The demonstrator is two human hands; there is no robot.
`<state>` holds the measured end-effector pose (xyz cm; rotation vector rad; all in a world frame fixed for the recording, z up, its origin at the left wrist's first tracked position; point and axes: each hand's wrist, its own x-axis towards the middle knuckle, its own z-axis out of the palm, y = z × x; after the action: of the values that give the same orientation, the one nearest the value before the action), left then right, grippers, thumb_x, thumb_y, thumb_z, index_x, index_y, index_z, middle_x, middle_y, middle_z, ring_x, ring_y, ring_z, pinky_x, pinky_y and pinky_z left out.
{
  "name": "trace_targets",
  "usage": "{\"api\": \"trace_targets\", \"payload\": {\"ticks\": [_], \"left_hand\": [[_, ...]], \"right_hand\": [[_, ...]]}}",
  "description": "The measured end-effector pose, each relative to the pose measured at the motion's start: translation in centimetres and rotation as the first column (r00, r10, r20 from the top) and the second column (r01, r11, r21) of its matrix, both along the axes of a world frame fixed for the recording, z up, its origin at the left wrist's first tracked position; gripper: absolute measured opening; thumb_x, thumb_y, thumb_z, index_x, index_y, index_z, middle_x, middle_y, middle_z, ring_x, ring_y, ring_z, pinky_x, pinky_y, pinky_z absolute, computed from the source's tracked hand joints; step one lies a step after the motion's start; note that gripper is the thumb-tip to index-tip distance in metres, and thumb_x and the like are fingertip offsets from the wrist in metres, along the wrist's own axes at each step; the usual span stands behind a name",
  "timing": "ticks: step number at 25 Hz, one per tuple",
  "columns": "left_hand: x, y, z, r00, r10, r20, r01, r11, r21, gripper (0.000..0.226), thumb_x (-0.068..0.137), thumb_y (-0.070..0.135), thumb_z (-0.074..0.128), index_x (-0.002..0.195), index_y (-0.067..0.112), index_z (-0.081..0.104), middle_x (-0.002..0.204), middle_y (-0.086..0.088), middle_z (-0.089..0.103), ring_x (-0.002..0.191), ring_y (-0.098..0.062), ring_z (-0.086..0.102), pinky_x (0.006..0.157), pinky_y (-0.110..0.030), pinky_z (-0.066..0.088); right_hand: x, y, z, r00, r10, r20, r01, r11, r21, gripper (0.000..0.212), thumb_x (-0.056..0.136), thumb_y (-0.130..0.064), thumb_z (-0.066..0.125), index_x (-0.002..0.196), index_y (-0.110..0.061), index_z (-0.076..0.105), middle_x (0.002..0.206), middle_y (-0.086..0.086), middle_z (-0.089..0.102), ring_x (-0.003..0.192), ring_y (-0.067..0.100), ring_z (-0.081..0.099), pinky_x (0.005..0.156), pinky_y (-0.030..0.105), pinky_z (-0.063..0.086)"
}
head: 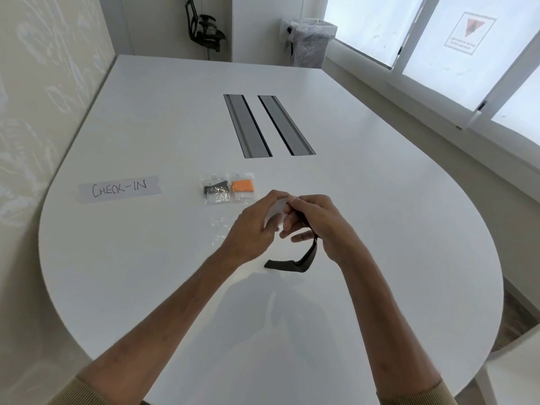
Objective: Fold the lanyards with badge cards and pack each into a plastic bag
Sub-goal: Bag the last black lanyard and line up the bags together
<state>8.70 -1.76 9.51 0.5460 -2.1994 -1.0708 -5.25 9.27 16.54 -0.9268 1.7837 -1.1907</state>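
Note:
My left hand (253,226) and my right hand (317,222) meet above the middle of the white table (146,258). Between them is a white badge card (276,213), held by the left hand's fingers. My right hand pinches a black lanyard (292,263) near the card; its strap hangs down from the hand and its loose end lies on the table. An empty clear plastic bag (223,229) lies flat on the table just left of my left hand. Two packed bags sit farther back: one with a black lanyard (216,190), one with an orange lanyard (243,187).
A paper label reading CHECK-IN (119,189) is taped at the left. Two grey cable slots (267,125) run along the table's middle. A black office chair (204,26) and a lined bin (311,43) stand beyond the far edge. Windows line the right wall.

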Motion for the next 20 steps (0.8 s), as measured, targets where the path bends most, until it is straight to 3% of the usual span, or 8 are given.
{"api": "trace_targets", "payload": {"ticks": [2, 6, 9, 12, 14, 17, 19, 20], "left_hand": [[-0.2, 0.7, 0.0, 0.999, -0.026, -0.019, 0.025, 0.999, -0.03, 0.043, 0.101, 0.006, 0.062, 0.136, 0.03, 0.06, 0.112, 0.021, 0.07, 0.096, 0.001, 0.066, 0.076, -0.018, 0.049], [-0.9, 1.4, -0.3, 0.999, -0.018, -0.03, 0.019, 1.0, 0.018, 0.037, 0.098, 0.019, 0.056, 0.135, 0.025, 0.06, 0.115, 0.013, 0.074, 0.105, -0.012, 0.069, 0.088, -0.042, 0.059], [-1.1, 1.6, -0.5, 1.0, -0.017, 0.012, 0.017, 1.0, 0.003, 0.035, 0.104, 0.019, 0.057, 0.137, 0.03, 0.057, 0.11, 0.009, 0.074, 0.093, -0.013, 0.073, 0.073, -0.049, 0.064], [-1.3, 1.9, -0.4, 1.0, -0.022, -0.02, 0.025, 0.985, 0.173, 0.03, 0.106, 0.02, 0.065, 0.129, 0.039, 0.061, 0.098, 0.006, 0.076, 0.066, -0.016, 0.08, 0.047, -0.046, 0.064], [-1.5, 2.0, -0.4, 0.999, 0.027, -0.021, -0.022, 0.979, 0.205, 0.02, 0.103, 0.029, 0.066, 0.118, 0.042, 0.064, 0.086, 0.008, 0.076, 0.057, -0.017, 0.077, 0.042, -0.042, 0.061], [-1.6, 1.5, -0.7, 0.995, 0.078, 0.059, -0.08, 0.996, 0.033, 0.011, 0.1, 0.04, 0.066, 0.111, 0.042, 0.064, 0.084, 0.016, 0.072, 0.068, -0.009, 0.071, 0.06, -0.035, 0.059], [-1.4, 1.2, -1.3, 0.984, 0.077, 0.16, -0.069, 0.996, -0.054, 0.017, 0.098, 0.035, 0.069, 0.112, 0.042, 0.062, 0.091, 0.013, 0.071, 0.08, -0.012, 0.066, 0.073, -0.035, 0.055], [-1.2, 1.1, -1.7, 0.977, 0.057, 0.204, -0.047, 0.998, -0.053, 0.019, 0.098, 0.034, 0.071, 0.112, 0.041, 0.062, 0.09, 0.013, 0.071, 0.077, -0.009, 0.064, 0.072, -0.034, 0.053]], "right_hand": [[-0.4, 0.2, -0.1, 0.999, 0.009, 0.041, -0.009, 1.0, -0.003, 0.031, 0.115, -0.031, 0.054, 0.1, -0.011, 0.072, 0.081, 0.012, 0.079, 0.076, 0.027, 0.081, 0.072, 0.038, 0.063], [-1.0, 0.6, -0.6, 0.995, 0.025, 0.101, -0.024, 1.0, -0.016, 0.031, 0.114, -0.033, 0.055, 0.1, -0.012, 0.073, 0.085, 0.014, 0.08, 0.078, 0.027, 0.08, 0.072, 0.037, 0.064], [-1.6, 0.8, -0.9, 0.99, 0.026, 0.139, -0.023, 0.999, -0.027, 0.032, 0.114, -0.033, 0.056, 0.098, -0.013, 0.075, 0.087, 0.015, 0.08, 0.081, 0.03, 0.081, 0.072, 0.038, 0.064], [-2.4, 1.2, -1.1, 0.971, 0.052, 0.235, -0.045, 0.998, -0.035, 0.032, 0.114, -0.031, 0.057, 0.1, -0.012, 0.078, 0.092, 0.016, 0.08, 0.086, 0.031, 0.081, 0.073, 0.039, 0.064], [-2.8, 1.5, -1.1, 0.951, 0.077, 0.299, -0.066, 0.997, -0.046, 0.03, 0.114, -0.029, 0.058, 0.103, -0.01, 0.079, 0.095, 0.016, 0.08, 0.087, 0.03, 0.081, 0.077, 0.042, 0.065], [-4.0, 2.0, -0.5, 0.918, 0.075, 0.388, -0.049, 0.996, -0.078, 0.026, 0.111, -0.028, 0.061, 0.099, -0.013, 0.078, 0.093, 0.01, 0.078, 0.088, 0.028, 0.079, 0.085, 0.046, 0.066], [-5.0, 2.3, 0.4, 0.871, 0.043, 0.49, 0.012, 0.994, -0.109, 0.024, 0.109, -0.032, 0.065, 0.094, -0.017, 0.078, 0.089, 0.002, 0.075, 0.085, 0.025, 0.078, 0.079, 0.041, 0.066], [-5.6, 2.4, 0.8, 0.849, 0.023, 0.528, 0.057, 0.989, -0.134, 0.025, 0.108, -0.036, 0.067, 0.095, -0.018, 0.079, 0.09, 0.0, 0.075, 0.084, 0.023, 0.078, 0.077, 0.04, 0.065]]}}
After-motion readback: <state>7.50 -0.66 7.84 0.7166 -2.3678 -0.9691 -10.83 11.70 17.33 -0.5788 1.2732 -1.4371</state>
